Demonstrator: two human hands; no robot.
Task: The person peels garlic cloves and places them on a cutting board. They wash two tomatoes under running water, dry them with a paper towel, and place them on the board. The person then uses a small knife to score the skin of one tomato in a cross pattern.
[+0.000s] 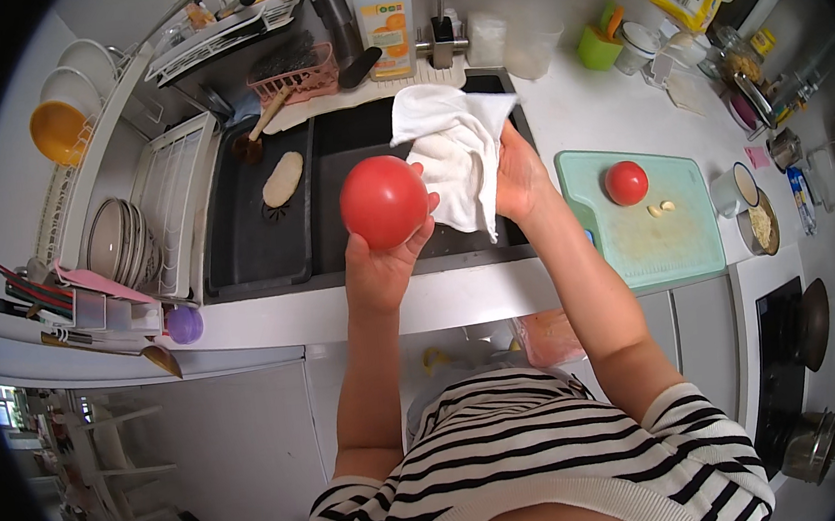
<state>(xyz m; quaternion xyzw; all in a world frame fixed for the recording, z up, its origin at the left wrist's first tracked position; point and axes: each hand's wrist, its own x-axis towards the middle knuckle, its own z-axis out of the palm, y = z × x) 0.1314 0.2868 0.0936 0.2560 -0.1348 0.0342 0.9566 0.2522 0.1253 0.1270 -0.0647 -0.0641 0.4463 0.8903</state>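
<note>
Above the dark sink (353, 135), my left hand (386, 267) holds a large, smooth red tomato (384, 202), its fingers wrapped around the right side and underside. Just to the right, a white cloth (456, 155) drapes over my right hand (522, 175). The cloth hides most of that hand's fingers, while the thumb side and wrist show. Tomato and cloth are close together; whether they touch is hard to tell. A second red tomato (626, 183) rests on the pale green cutting board (642, 246), near a few garlic cloves (661, 208).
Left of the basin, a dark drain tray (253, 238) holds an oval loofah pad (283, 179) and a wooden-handled brush (271, 114). A faucet (443, 39) and a detergent bottle (386, 26) stand behind the sink. Bowls (118, 244) sit in a rack at left; a cooktop (777, 354) lies at right.
</note>
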